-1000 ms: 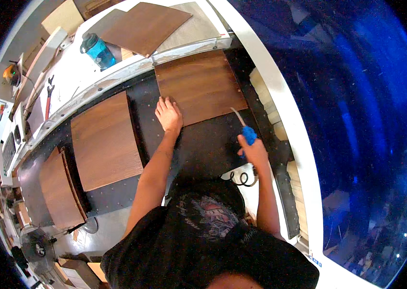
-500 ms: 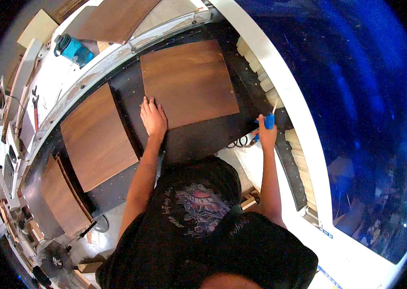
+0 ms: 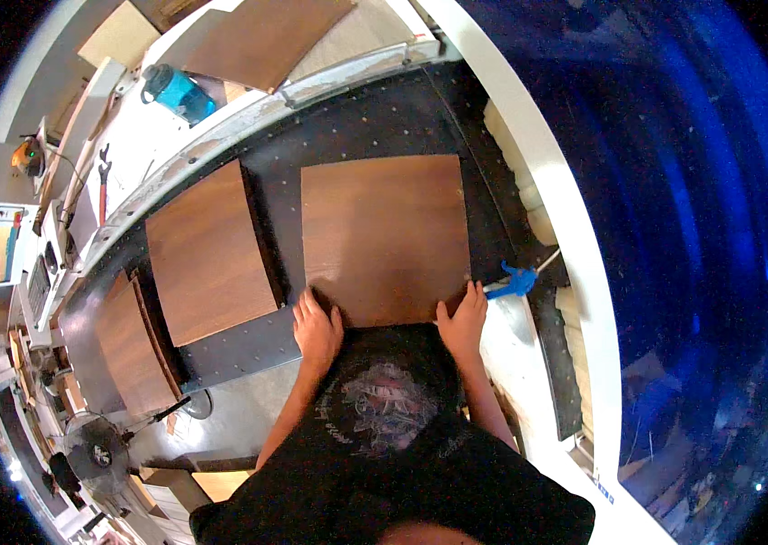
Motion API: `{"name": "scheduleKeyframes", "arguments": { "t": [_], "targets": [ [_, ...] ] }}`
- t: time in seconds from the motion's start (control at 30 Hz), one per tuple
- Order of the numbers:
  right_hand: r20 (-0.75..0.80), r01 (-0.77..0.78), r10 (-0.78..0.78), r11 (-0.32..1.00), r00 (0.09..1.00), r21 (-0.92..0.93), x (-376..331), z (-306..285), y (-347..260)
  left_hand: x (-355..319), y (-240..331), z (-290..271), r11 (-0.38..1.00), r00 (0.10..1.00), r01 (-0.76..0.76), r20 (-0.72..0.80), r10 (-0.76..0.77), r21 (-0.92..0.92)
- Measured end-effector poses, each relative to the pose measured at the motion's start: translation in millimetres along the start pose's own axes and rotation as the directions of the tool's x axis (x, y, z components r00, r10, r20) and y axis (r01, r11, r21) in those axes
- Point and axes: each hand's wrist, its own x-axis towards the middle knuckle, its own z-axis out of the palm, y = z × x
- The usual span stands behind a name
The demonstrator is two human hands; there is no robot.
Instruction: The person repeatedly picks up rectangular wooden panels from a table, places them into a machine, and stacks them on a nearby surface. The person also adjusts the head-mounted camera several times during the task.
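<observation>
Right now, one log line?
left hand: brown panel, near-left corner | right hand: same panel, near-right corner | blue tool: beside right hand

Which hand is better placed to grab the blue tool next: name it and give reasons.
Probably the right hand: it is at the brown panel's near right corner, close to the blue tool. The left hand, at the near left corner, is farther away.
</observation>
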Motion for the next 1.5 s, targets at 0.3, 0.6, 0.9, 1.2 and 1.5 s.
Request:
{"name": "scheduleKeyframes", "arguments": {
  "t": [0.3, 0.6, 0.9, 1.2, 1.5],
  "targets": [
    [0.434, -0.430, 0.194, 0.716, 0.880, 0.550, -1, 18, 74, -24, 5, 2, 0.988, 0.989, 0.149, 0.006, -0.148, -0.037],
    [0.505, -0.294, -0.035, 0.778, 0.862, 0.556, 54, -81, 44, -29, -22, -69, -0.261, 0.891, 0.439, 0.454, 0.004, -0.860],
    [0.486, -0.088, -0.231, 0.832, 0.843, 0.547, 30, -58, -70, -88, 9, -105, -0.177, 0.999, 0.049, 0.052, -0.014, -0.983],
    [0.660, -0.048, -0.652, 0.697, 0.373, 0.715, -35, 7, -276, -61, -116, -169, -0.294, 0.722, -0.430, -0.130, -0.679, -0.854],
    [0.944, 0.059, -0.329, 0.943, 0.003, 0.329, -83, 41, -249, -94, -302, -228, 0.036, 0.457, -0.493, -0.294, -0.840, -0.869]
  ]
}}
